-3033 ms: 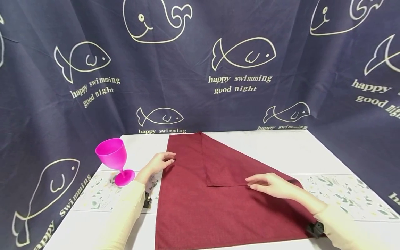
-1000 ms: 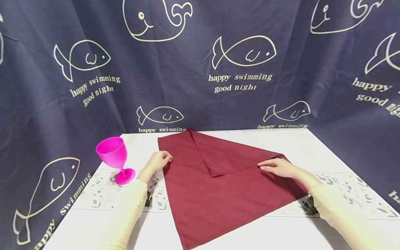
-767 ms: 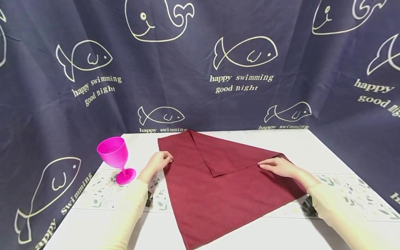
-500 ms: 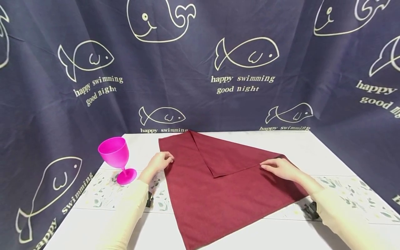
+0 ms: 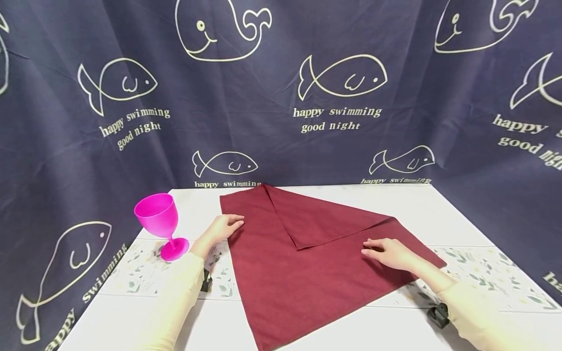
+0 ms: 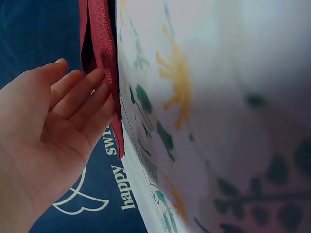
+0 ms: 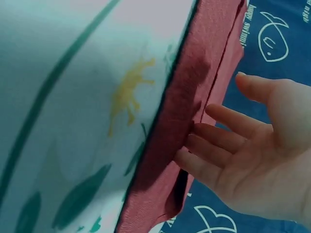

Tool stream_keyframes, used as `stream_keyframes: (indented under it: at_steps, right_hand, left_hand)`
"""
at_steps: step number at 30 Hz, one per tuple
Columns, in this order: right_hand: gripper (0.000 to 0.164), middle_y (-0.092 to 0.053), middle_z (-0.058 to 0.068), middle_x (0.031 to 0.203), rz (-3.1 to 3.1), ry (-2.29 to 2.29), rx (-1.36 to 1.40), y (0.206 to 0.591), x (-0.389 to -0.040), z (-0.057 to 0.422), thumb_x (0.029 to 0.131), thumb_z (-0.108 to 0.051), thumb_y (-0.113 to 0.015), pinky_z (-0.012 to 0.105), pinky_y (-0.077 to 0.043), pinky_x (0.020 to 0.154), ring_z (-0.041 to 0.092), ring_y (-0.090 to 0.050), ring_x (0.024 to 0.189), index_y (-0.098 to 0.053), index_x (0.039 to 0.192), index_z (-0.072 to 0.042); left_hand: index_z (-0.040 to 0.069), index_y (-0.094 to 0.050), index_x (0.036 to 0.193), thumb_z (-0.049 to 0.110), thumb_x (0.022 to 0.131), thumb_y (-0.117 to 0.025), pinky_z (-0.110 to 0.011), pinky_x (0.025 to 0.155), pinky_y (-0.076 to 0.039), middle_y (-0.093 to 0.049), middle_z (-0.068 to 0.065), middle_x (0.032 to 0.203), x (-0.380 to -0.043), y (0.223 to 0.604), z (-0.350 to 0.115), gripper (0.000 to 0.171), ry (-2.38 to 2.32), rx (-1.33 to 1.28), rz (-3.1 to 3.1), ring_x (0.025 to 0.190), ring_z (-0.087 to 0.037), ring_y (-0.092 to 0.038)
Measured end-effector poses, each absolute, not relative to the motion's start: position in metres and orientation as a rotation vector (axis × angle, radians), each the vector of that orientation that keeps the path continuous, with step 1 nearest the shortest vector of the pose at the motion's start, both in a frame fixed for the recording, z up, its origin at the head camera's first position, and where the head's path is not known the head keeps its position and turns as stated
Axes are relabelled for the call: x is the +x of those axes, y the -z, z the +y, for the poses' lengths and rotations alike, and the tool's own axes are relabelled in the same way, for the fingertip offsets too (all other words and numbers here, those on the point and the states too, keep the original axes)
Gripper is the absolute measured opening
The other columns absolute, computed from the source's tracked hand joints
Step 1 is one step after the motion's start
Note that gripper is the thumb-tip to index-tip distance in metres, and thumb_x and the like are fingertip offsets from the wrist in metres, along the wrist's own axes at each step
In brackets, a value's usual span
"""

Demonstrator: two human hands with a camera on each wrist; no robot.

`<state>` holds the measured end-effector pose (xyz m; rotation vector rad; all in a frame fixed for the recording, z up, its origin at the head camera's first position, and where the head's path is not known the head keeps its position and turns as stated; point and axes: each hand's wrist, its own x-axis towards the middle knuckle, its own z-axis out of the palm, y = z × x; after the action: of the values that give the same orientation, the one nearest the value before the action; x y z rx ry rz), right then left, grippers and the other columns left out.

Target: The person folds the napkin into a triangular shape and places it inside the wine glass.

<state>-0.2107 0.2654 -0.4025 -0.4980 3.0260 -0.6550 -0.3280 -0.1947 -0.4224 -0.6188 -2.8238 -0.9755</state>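
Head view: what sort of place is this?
Probably a makeshift recording corner, though the pictures don't settle it. A navy printed curtain closes off the back and sides, a white table bears a maroon cloth and pink goblet, and a black device sits by the right wrist.

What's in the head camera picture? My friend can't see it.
A person's left grip and right grip reach over a partly folded red cloth on a white table. A pink goblet stands left; a navy fish curtain hangs behind.

Curtained nook, fish-print drapes (image 5: 272, 126), white table (image 5: 430, 214)
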Motion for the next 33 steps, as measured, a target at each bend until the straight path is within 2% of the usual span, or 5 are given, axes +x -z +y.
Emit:
stream_keyframes:
  at_steps: [5, 10, 20, 27, 33]
  right_hand:
    - [0.047, -0.054, 0.029, 0.126, 2.993, 0.618, -0.526, 0.404, -0.217, 0.267, 0.088, -0.035, -0.063, 0.055, -0.042, 0.095, 0.047, -0.047, 0.119, -0.064, 0.117, 0.002]
    - [0.049, -0.055, 0.026, 0.127, 2.967, 0.59, -0.565, 0.404, -0.23, 0.273, 0.086, -0.036, -0.065, 0.053, -0.043, 0.094, 0.045, -0.049, 0.118, -0.064, 0.118, 0.0]
    - [0.05, -0.053, 0.024, 0.13, 2.948, 0.597, -0.552, 0.404, -0.255, 0.275, 0.088, -0.037, -0.062, 0.054, -0.041, 0.096, 0.045, -0.046, 0.122, -0.061, 0.123, -0.001]
    - [0.048, -0.052, 0.025, 0.131, 2.938, 0.598, -0.579, 0.403, -0.27, 0.272, 0.088, -0.033, -0.063, 0.055, -0.039, 0.098, 0.045, -0.045, 0.123, -0.06, 0.124, 0.0]
    - [0.049, -0.052, 0.024, 0.131, 2.932, 0.629, -0.563, 0.403, -0.273, 0.27, 0.089, -0.034, -0.062, 0.055, -0.038, 0.099, 0.045, -0.045, 0.123, -0.059, 0.124, 0.0]
  left_hand:
    - [-0.001, -0.068, 0.108, 0.015, 0.092, -0.058, -0.043, 0.096, -0.045, -0.068, -0.016, 0.108, -0.329, 0.424, -0.194, 0.025, 0.955, -0.6, -2.825, 0.107, -0.029, -0.061]
    - [0.0, -0.07, 0.098, 0.013, 0.091, -0.059, -0.04, 0.087, -0.049, -0.071, -0.012, 0.094, -0.328, 0.424, -0.194, 0.018, 0.948, -0.557, -2.817, 0.09, -0.023, -0.064]
    - [0.002, -0.07, 0.084, 0.01, 0.088, -0.061, -0.026, 0.068, -0.043, -0.067, -0.006, 0.07, -0.325, 0.419, -0.194, 0.012, 0.898, -0.472, -2.8, 0.063, -0.009, -0.052]
    - [0.003, -0.07, 0.084, 0.011, 0.088, -0.061, -0.025, 0.066, -0.042, -0.064, -0.004, 0.065, -0.324, 0.418, -0.194, 0.012, 0.904, -0.439, -2.83, 0.059, -0.007, -0.049]
    - [0.005, -0.071, 0.088, 0.014, 0.088, -0.062, -0.033, 0.078, -0.047, -0.069, -0.004, 0.077, -0.327, 0.42, -0.193, 0.013, 0.922, -0.482, -2.825, 0.075, -0.015, -0.058]
